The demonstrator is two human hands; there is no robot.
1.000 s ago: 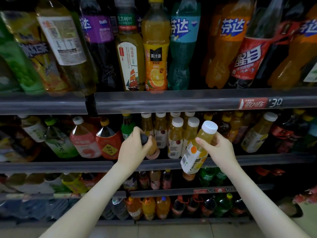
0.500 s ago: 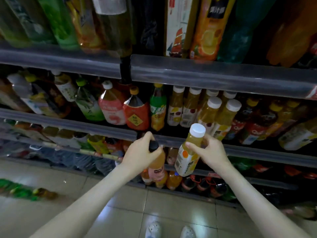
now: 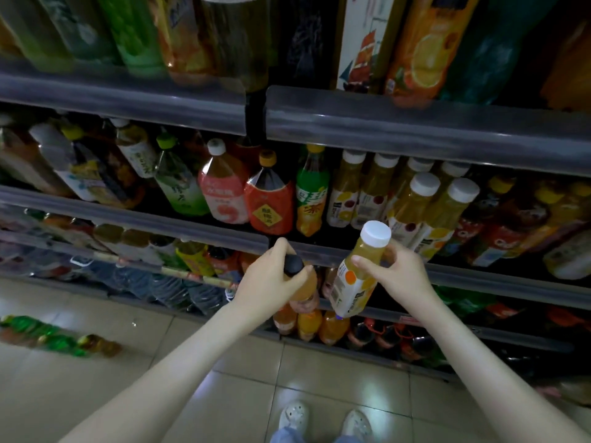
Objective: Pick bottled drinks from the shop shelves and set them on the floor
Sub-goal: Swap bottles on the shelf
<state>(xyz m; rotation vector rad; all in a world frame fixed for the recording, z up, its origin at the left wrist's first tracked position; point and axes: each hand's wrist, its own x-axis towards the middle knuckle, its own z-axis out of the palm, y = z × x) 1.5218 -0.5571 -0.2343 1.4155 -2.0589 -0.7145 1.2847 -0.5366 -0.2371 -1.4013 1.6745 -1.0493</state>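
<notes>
Shelves [image 3: 415,135] hold bottles [image 3: 224,190]; floor [image 3: 96,394] bears green bottles [image 3: 48,335].

Two white shoes [image 3: 293,414] with little holes stand side by side at the near edge of the tiled floor [image 3: 160,356]. Blue trouser legs [image 3: 287,437] cover their backs. Near the front edge of the middle shelf [image 3: 160,222] stands a red-label bottle [image 3: 270,204]. A pink-label bottle [image 3: 224,195] is just beside it on the left, and a green-label bottle [image 3: 311,193] on the right. White-capped juice bottles [image 3: 425,199] stand in rows further right (their labels are too blurry to read).
</notes>
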